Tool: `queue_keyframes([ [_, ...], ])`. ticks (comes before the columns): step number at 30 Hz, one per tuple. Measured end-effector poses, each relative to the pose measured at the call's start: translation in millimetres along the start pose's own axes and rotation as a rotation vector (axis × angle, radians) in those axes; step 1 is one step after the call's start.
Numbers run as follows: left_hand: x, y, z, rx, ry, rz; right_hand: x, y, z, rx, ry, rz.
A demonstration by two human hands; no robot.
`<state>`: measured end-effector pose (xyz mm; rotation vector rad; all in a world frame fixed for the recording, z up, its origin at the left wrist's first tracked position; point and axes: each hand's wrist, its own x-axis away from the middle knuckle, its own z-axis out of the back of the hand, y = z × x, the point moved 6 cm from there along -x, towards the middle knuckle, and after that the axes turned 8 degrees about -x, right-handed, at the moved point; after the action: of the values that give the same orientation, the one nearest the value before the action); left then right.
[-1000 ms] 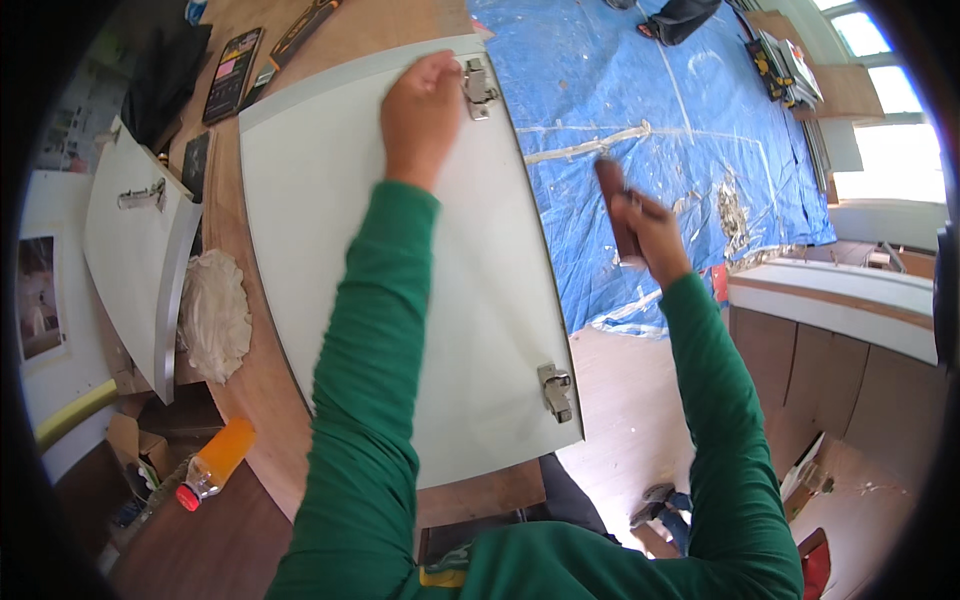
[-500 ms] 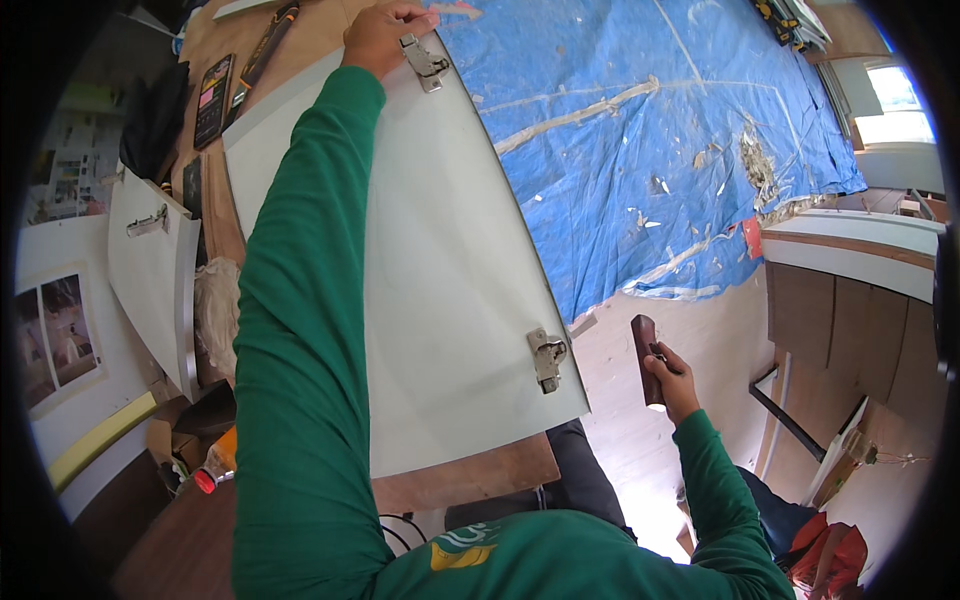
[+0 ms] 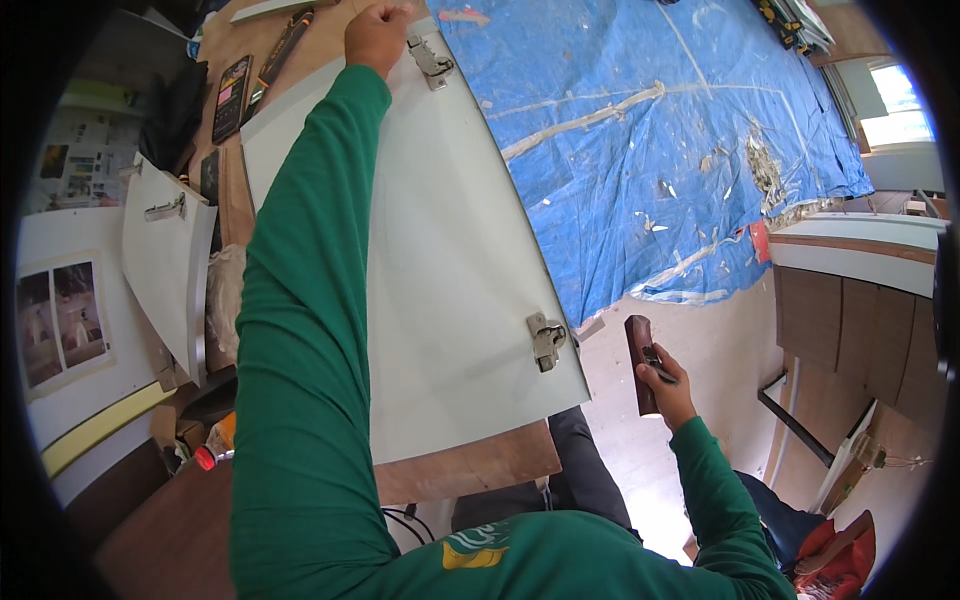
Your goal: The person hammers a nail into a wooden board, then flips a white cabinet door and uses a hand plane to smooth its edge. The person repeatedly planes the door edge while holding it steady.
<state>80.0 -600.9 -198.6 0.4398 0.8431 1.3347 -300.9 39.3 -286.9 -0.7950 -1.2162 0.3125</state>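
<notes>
A white cabinet door (image 3: 450, 260) lies in front of me, its right edge running along the blue sheet. Two metal hinges are fixed near that edge: the far hinge (image 3: 431, 62) and the near hinge (image 3: 547, 342). My left hand (image 3: 374, 40) is at the door's far end, beside the far hinge. Its fingers are curled, and whatever they may grip is hidden. Off the door's near right corner, my right hand (image 3: 668, 385) grips a dark wooden hand plane (image 3: 640, 362), held apart from the door.
The wooden bench carries a phone (image 3: 231, 100) and an orange-black tool (image 3: 278, 58). A blue sheet (image 3: 610, 150) strewn with scraps spreads to the right. Another white hinged door (image 3: 165, 255) leans at left. A red-capped bottle (image 3: 208, 457) stands below it. A wooden board (image 3: 475, 470) juts out nearest me.
My left hand's fingers have drawn in from the door's far corner and curled. The hand plane has turned slightly in my right hand. The whole view has shifted a little.
</notes>
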Motion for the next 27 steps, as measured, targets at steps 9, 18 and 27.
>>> queue_keyframes([
  [9,57.3,31.5,52.0,0.082,0.103,0.111,10.6,20.5,18.0,0.013,0.012,0.006],
  [18,199.2,127.8,40.1,-0.400,0.094,-0.670,9.9,17.0,11.4,0.025,-0.023,0.032],
  [27,181.9,141.1,56.5,-0.260,-0.021,-0.235,13.0,23.3,11.3,0.059,-0.044,0.074],
])
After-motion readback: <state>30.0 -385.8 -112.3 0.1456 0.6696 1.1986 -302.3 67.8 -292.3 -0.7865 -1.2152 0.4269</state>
